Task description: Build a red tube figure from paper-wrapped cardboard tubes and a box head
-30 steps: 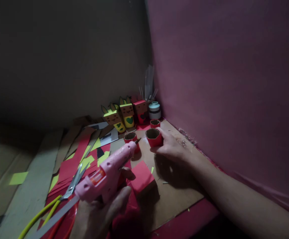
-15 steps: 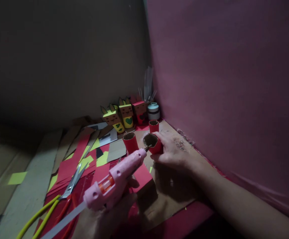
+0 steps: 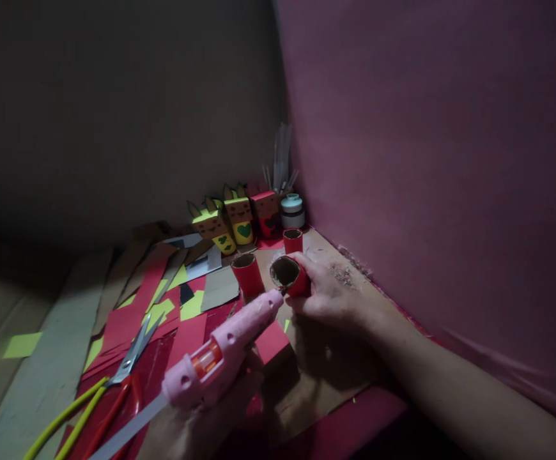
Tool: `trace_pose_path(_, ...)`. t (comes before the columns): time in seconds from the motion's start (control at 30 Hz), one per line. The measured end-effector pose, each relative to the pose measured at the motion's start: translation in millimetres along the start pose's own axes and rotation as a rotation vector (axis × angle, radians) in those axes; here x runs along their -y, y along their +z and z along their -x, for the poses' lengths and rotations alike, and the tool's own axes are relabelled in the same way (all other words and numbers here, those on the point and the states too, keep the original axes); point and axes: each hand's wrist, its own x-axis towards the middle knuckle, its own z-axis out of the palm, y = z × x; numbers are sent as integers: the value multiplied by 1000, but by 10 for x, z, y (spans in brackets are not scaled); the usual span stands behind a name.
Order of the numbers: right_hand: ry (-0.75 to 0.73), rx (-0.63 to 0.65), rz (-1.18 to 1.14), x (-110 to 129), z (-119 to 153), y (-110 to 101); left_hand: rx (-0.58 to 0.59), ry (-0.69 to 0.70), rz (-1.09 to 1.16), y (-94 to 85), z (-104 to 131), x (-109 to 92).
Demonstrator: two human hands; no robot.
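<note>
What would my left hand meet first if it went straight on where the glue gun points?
Likely the red tube in your right hand: the glue gun in your left hand points at its rim, though depth makes contact unclear.

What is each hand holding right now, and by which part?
The left hand grips the pink glue gun from beneath its body, the handle largely hidden. The right hand holds a red tube by its outer right side.
</note>
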Motion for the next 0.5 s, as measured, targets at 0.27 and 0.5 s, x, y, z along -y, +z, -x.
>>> trace_pose_path(0.27, -53, 2, 27, -25, -6, -2, 119, 89, -138, -107, -51, 184)
trace_pose_path(0.5, -45, 37, 89, -58, 16, 4, 73, 76, -71, -67, -10, 196)
